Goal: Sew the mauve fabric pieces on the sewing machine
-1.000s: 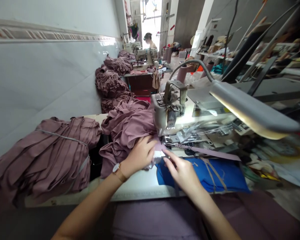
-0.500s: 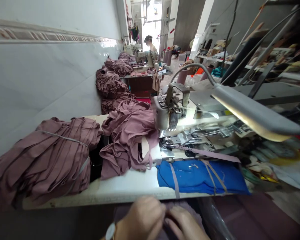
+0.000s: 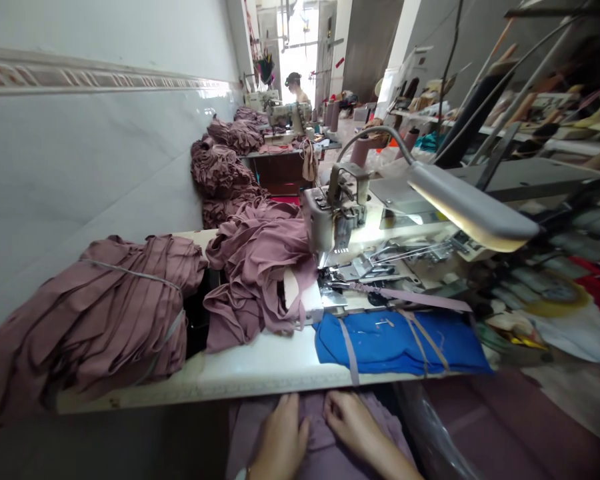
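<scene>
Both my left hand and my right hand sit with fingers curled inward on one soft, creased mauve cloth below the table edge; whether they grip it I cannot tell. Beyond: one smooth white tabletop, one flat blue fabric bundle, one metal sewing machine, one crumpled mauve fabric heap, one cord-tied layered mauve fabric stack.

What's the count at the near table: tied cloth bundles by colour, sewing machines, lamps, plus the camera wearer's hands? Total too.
Mauve tied bundle: 1
Blue tied bundle: 1
Sewing machine: 1
Lamp: 1
Hands: 2 (left hand, right hand)
Total: 6
</scene>
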`<state>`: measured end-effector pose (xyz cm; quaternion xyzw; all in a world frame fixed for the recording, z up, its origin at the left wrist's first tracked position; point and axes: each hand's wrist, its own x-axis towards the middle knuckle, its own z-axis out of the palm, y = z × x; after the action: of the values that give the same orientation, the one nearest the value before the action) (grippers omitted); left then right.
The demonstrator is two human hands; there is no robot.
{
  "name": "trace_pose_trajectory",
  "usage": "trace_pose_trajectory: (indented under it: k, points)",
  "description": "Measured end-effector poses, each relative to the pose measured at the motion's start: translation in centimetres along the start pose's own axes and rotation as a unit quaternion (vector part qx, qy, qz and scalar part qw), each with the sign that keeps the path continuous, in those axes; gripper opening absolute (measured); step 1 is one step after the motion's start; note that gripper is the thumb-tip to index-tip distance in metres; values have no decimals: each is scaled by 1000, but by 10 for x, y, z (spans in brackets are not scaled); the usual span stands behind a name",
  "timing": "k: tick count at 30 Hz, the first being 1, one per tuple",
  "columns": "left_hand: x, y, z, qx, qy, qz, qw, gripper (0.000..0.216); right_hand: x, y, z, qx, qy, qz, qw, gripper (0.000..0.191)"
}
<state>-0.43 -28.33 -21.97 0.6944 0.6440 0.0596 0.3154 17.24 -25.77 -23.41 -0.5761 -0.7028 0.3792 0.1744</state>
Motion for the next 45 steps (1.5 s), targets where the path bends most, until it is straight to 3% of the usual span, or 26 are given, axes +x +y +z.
trace_pose_trajectory:
  k: [5,7,9,12,15,17,19,21,23,26,27,29,33,37,39,41,45]
  points:
    - [-5,8,5,-22,10,65,998,31,-18,-15,-17,24,-4,-10,1000,18]
    - [-9,13,0,-70,19,67,995,22,-21,-17,-28,64,1,6,998,14]
    - [-12,19,-11,-160,-8,43,986,14,-23,-17,-37,102,-6,42,994,15]
    - [-15,31,-36,-315,-66,26,946,13,-21,-21,-47,165,-73,61,982,31]
    - [-14,46,-63,-422,-92,54,900,18,-16,-35,-57,279,-128,8,952,34]
    - [-11,56,-80,-457,-75,93,882,20,-9,-48,-67,341,-92,-21,935,28]
    - [-4,64,-93,-477,-16,128,869,20,-1,-60,-80,365,-30,-47,929,21]
    - [5,71,-103,-524,32,113,843,18,8,-71,-93,368,19,-75,927,16]
    - [17,76,-112,-591,18,74,803,28,16,-80,-104,371,36,-101,922,13]
    - [33,84,-129,-641,-62,70,762,44,23,-88,-115,372,24,-124,920,10]
    - [38,86,-134,-632,-71,89,767,44,24,-90,-116,367,19,-126,921,9]
    - [44,89,-145,-576,-49,132,805,34,25,-90,-117,354,23,-122,927,7]
    - [50,91,-155,-364,114,212,900,9,26,-84,-113,321,62,-113,938,9]
    - [48,91,-153,-204,250,253,912,16,27,-78,-110,278,98,-104,950,16]
    - [47,92,-152,-175,287,244,910,17,26,-78,-111,247,111,-109,956,20]
    - [46,93,-154,-190,245,218,925,18,25,-81,-111,204,124,-129,962,23]
    - [48,97,-158,-245,38,188,950,24,20,-88,-113,81,145,-211,963,34]
